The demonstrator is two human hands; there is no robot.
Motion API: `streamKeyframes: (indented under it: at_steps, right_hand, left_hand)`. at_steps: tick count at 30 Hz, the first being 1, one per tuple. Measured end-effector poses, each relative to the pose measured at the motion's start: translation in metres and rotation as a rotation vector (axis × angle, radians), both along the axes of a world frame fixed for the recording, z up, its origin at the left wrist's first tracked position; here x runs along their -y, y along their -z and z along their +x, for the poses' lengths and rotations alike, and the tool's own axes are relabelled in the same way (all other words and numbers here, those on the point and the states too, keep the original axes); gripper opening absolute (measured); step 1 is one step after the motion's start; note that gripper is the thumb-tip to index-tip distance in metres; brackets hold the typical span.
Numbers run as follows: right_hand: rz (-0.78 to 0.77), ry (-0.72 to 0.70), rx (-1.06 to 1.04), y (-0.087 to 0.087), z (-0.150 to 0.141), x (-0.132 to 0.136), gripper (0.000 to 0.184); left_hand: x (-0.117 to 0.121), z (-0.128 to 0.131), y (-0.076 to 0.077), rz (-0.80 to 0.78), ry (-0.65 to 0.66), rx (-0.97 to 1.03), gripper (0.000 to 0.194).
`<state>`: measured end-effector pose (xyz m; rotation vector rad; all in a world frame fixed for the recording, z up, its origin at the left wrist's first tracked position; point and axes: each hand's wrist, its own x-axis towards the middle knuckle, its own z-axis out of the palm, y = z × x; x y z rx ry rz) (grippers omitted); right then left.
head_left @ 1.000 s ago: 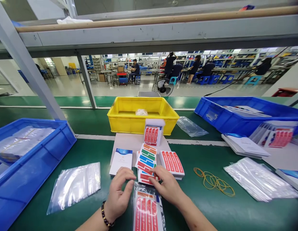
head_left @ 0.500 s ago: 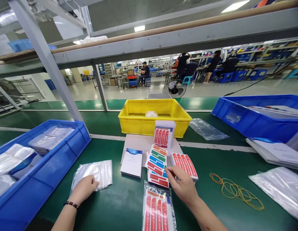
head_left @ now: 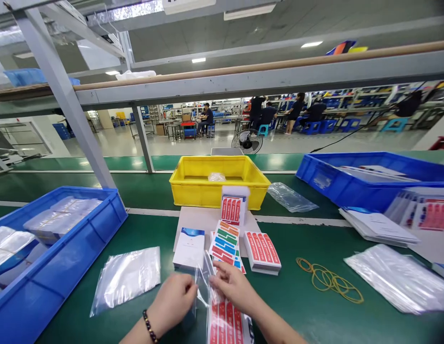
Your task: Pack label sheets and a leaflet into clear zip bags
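Between the two hands is a clear plastic bag [head_left: 203, 286], above the red-printed sheets [head_left: 227, 325]. The left hand [head_left: 176, 297] pinches its edge with closed fingers; the right hand [head_left: 234, 285] touches its other side, but I cannot tell if those fingers meet. Beyond are colour-striped sheets [head_left: 225, 241], then a yellow bin [head_left: 220, 191].

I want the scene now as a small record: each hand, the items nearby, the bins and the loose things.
left hand: pinching a clear bag
right hand: fingers on the same clear bag
below the hands: bagged red-label sheet
beyond the hands: white-and-blue stack, multicoloured sheet, red-label stack
bins: yellow bin, left blue bin, right blue bin
loose things: rubber bands right, flat clear bags left
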<state>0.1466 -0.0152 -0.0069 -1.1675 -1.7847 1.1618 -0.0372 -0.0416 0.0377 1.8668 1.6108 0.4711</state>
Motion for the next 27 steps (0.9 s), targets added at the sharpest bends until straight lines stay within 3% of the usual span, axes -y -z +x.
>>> streamKeyframes:
  at_steps: [2,4,7,9,16,19,23,27]
  right_hand:
    - [0.074,0.083,0.054,0.007,-0.001,0.001,0.031]
    - [0.26,0.138,0.126,0.01,0.003,0.001,0.028]
    - [0.507,0.12,0.199,0.009,0.009,0.004,0.028]
    - [0.563,0.085,0.241,0.007,0.011,0.006,0.027]
    - [0.355,0.073,0.335,-0.003,0.01,0.006,0.009]
    - [0.34,0.082,0.347,0.002,0.011,0.004,0.022]
    - [0.535,0.113,0.46,0.014,0.007,0.004,0.027]
    - [0.763,0.265,0.586,0.017,0.005,0.002,0.026]
  left_hand:
    - [-0.007,0.016,0.006,0.006,0.004,0.05,0.031]
    - [-0.016,0.028,0.012,-0.059,-0.011,0.255,0.032]
    - [-0.029,0.041,0.022,-0.221,-0.055,0.579,0.035]
    - [-0.035,0.048,0.027,-0.282,-0.091,0.662,0.039]
    - [-0.035,0.052,0.037,-0.308,-0.14,0.769,0.036]
    - [-0.033,0.05,0.042,-0.266,-0.086,0.755,0.031]
    - [-0.028,0.05,0.045,-0.137,-0.007,0.572,0.027]
    - [-0.026,0.051,0.046,-0.138,-0.054,0.48,0.025]
